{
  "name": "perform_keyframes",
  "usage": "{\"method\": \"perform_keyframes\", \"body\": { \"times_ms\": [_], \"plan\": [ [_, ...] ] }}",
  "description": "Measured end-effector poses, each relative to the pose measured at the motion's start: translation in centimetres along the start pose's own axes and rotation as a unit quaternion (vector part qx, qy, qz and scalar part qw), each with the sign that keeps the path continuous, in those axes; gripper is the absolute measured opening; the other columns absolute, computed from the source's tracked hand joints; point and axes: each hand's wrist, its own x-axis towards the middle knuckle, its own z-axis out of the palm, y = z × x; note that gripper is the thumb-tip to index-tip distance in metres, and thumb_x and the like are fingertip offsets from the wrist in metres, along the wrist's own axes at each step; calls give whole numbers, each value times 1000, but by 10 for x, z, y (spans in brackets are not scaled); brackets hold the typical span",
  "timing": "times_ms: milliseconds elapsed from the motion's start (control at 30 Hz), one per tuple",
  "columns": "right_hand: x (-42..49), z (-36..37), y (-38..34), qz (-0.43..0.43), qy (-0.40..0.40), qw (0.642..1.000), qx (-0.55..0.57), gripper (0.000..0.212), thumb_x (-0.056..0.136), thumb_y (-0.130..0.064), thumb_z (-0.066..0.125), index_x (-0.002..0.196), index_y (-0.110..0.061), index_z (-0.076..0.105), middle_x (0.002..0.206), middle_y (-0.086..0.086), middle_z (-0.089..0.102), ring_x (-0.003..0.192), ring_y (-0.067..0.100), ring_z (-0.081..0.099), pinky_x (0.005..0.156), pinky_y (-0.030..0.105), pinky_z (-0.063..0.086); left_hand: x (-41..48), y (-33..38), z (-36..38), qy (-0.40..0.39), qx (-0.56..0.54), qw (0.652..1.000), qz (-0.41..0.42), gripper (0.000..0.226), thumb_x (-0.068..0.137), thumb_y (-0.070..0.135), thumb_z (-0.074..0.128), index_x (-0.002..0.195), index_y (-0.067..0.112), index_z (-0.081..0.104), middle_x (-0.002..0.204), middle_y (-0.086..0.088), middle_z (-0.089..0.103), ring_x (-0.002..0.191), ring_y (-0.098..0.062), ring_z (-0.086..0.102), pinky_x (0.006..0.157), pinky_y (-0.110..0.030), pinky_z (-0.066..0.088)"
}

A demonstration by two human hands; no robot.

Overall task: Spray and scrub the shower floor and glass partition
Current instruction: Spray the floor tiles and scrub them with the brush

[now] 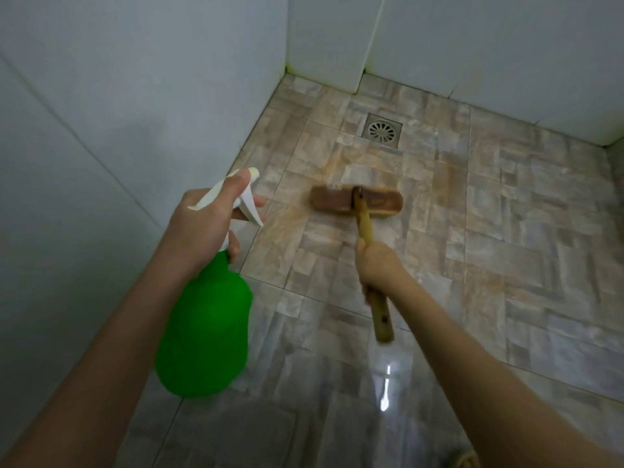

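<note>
The left hand [202, 228] wraps the neck of a green spray bottle [206, 332], likely light plastic, fingers at the trigger. The right hand [381, 265] clenches the stiff wooden handle of a scrub brush [356, 202], bristles down on the glossy, probably slippery shower floor [506, 248] near the drain [382, 130], between white-tiled walls [101, 96].

Dim, greyish light; a white glare streak on the wet floor [385, 383] at six o'clock, motion blur on the brush handle [378, 309], walls bowing toward twelve o'clock
</note>
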Motion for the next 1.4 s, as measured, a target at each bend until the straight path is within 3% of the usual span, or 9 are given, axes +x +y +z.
{"method": "perform_keyframes", "body": {
  "times_ms": [233, 367, 567, 667, 767, 967, 1200, 1300, 1400],
  "plan": [
    [-75, 70, 19, -46, -53, 996, -46, 33, 101, -42, 34, 96, -12, 48, 91, 9, 60, 75, 25, 60, 67, 37, 51, 7, -8, -9, -11, 0, 1000, -23, 40, 87, 67, 54, 85, 34, 77, 101, 7, 79, 42, -28, 53, 52, -31, 45],
    [18, 28, -58, -42, -27, 999, 21, 35, 104, -30, 33, 87, -3, 50, 69, 14, 57, 48, 23, 54, 44, 32, 50, 8, -10, -14, 6, -26, 1000, -3, 41, 73, 75, 54, 81, 43, 77, 99, 5, 79, 59, -42, 58, 52, -31, 43],
    [-49, 49, 21, -10, -29, 999, -12, 38, 101, -45, 32, 92, -11, 47, 88, 9, 60, 69, 25, 59, 54, 33, 47, 11, -9, -8, 16, -15, 1000, -2, 35, 94, 62, 52, 79, 38, 74, 100, 7, 79, 37, -21, 50, 45, -28, 45],
    [-1, 36, -23, -37, -15, 998, -55, 34, 102, -36, 37, 91, -8, 53, 77, 7, 57, 58, 17, 54, 46, 28, 43, 11, -11, -3, 22, -5, 1000, -10, 42, 89, 67, 49, 82, 36, 76, 99, 7, 79, 39, -19, 53, 48, -30, 47],
    [51, -1, -85, -52, -23, 998, -20, 31, 102, -13, 39, 72, -7, 44, 80, 14, 62, 64, 26, 62, 64, 34, 57, 9, -10, 0, 22, -6, 1000, -3, 35, 82, 70, 48, 71, 51, 75, 97, 7, 79, 45, -24, 56, 50, -31, 46],
    [-8, 16, -15, 10, -36, 999, 25, 43, 102, -43, 31, 82, -10, 48, 76, 11, 58, 56, 27, 58, 48, 37, 55, 15, -2, 6, 19, -10, 1000, -7, 39, 91, 66, 52, 83, 37, 77, 95, 7, 79, 36, -17, 51, 51, -30, 45],
    [73, -40, -103, -78, -14, 996, -43, 36, 104, -15, 31, 73, -5, 48, 71, 15, 57, 60, 27, 56, 64, 41, 53, 21, 4, 18, 20, -13, 1000, 10, 32, 85, 70, 49, 67, 58, 72, 95, 7, 79, 42, -18, 54, 52, -34, 47],
    [54, -17, -48, -57, 8, 995, -80, 37, 103, -30, 34, 98, 0, 55, 92, 20, 63, 67, 26, 55, 55, 37, 46, 24, 8, 19, 7, -21, 1000, 11, 35, 73, 77, 49, 69, 53, 74, 97, -6, 79, 40, -19, 52, 52, -32, 46],
    [18, 2, -14, -1, -13, 1000, -28, 44, 102, -43, 31, 83, -7, 48, 83, 15, 60, 60, 28, 58, 45, 34, 49, 28, 4, 21, 12, -9, 1000, 16, 39, 73, 79, 46, 75, 53, 75, 102, -22, 75, 43, -23, 57, 51, -32, 47]
  ]
}}
